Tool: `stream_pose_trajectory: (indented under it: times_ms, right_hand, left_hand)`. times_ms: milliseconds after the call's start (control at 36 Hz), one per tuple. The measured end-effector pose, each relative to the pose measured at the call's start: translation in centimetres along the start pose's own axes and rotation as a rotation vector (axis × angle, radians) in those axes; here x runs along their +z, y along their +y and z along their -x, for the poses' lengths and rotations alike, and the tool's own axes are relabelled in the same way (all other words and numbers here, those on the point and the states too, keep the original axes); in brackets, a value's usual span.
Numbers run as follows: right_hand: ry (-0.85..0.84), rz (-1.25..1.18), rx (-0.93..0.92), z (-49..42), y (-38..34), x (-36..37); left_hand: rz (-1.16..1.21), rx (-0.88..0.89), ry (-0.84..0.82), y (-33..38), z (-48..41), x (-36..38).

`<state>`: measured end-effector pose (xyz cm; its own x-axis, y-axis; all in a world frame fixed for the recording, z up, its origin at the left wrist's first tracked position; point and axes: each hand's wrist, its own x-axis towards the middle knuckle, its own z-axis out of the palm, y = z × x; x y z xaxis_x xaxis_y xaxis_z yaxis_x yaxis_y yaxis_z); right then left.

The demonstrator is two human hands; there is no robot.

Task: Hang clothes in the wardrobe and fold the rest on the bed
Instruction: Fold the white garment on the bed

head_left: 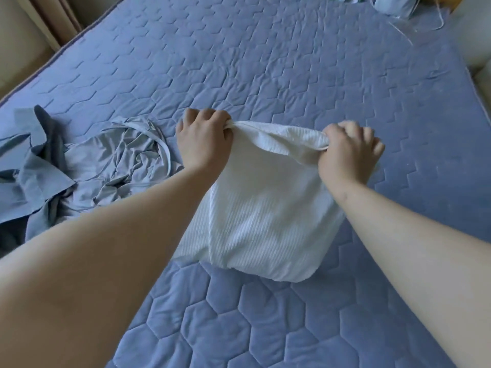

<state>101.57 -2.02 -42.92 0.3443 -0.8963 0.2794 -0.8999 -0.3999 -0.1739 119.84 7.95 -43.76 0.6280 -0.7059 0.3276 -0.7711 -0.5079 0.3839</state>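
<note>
A white ribbed garment (265,221) sits at the centre of the frame on the blue quilted bed (292,75), held by both hands along its upper edge. The left hand (203,139), just left of centre, has its fingers curled tight around the top left corner of the cloth, bunching it into a small knot at the knuckles. The right hand (348,152), right of centre, grips the opposite top corner in the same way, fingers folded over the fabric. Between the two hands the upper edge runs taut and slightly rolled, and the rest of the garment falls toward the lower middle of the frame, its rounded bottom hem lying on the quilt. Both bare forearms reach in from the lower corners, and the left one covers part of the garment's lower left side. At the left of the frame, well apart from the white garment, a crumpled pile of grey-blue clothes (79,166) lies on the bed. In the upper right corner a pale bundle (393,6) rests near thin white cords (403,35), too cropped to identify.
</note>
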Motion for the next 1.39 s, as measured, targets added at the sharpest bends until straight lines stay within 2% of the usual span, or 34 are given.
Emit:
stream_pose_trajectory:
  times_ms: [111, 194, 278, 389, 444, 556, 667, 861, 917, 972, 1056, 1139, 1278, 1389]
  right_hand:
    - [0.061, -0.062, -0.004, -3.4, 0.2, 2.1]
    - [0.067, -0.124, 0.046, -3.4, 0.5, 3.7]
    - [0.028, -0.221, 0.139, -0.8, 1.2, 5.8]
    - [-0.24, -0.396, 0.362, 5.6, 2.0, 9.3]
    - [-0.368, -0.566, 0.483, 8.5, 1.8, 10.3]
    - [-0.495, -0.949, 0.747, 10.9, 1.3, 11.0]
    - [-0.512, -0.941, 0.831, 10.9, 1.6, 11.5]
    - [-0.522, -1.027, 0.941, 11.6, 3.4, 8.2]
    - [-0.624, -1.027, 0.965, 12.7, 4.2, 6.8]
    - [-0.799, -0.996, 0.982, 14.1, 5.0, 5.7]
    - [-1.018, -0.928, 0.989, 15.5, 5.3, 4.8]
    - [-0.948, -0.928, 1.042, 15.6, 5.5, 6.2]
    - [-0.735, -1.042, 1.046, 14.4, 5.4, 10.1]
    - [-0.69, -1.142, 1.08, 13.5, 5.5, 11.8]
  left_hand:
    - [0.18, -0.067, -0.038, 0.0, -3.6, 2.8]
    - [0.338, -0.054, -0.27, -0.7, -3.6, 5.3]
    - [0.197, 0.047, -0.406, -1.9, -0.8, 7.0]
    - [0.043, 0.088, -0.506, -4.4, 4.6, 8.2]
    - [0.007, -0.008, -0.501, -5.6, 6.6, 8.5]
    - [0.107, -0.458, -0.392, -7.3, 8.6, 8.3]
    - [0.362, -0.74, -0.513, -7.3, 9.0, 8.2]
    - [0.643, -0.767, -0.61, -6.7, 8.8, 5.1]
    - [0.626, -0.747, -0.701, -6.8, 9.5, 3.9]
    - [0.582, -0.735, -0.785, -6.8, 10.6, 3.0]
    - [0.456, -0.718, -0.823, -7.1, 11.9, 3.1]
    - [0.38, -0.684, -0.854, -7.0, 12.6, 4.0]
    - [0.573, -0.742, -0.84, -6.9, 13.0, 6.3]
    - [0.603, -0.817, -0.864, -7.3, 12.7, 8.2]
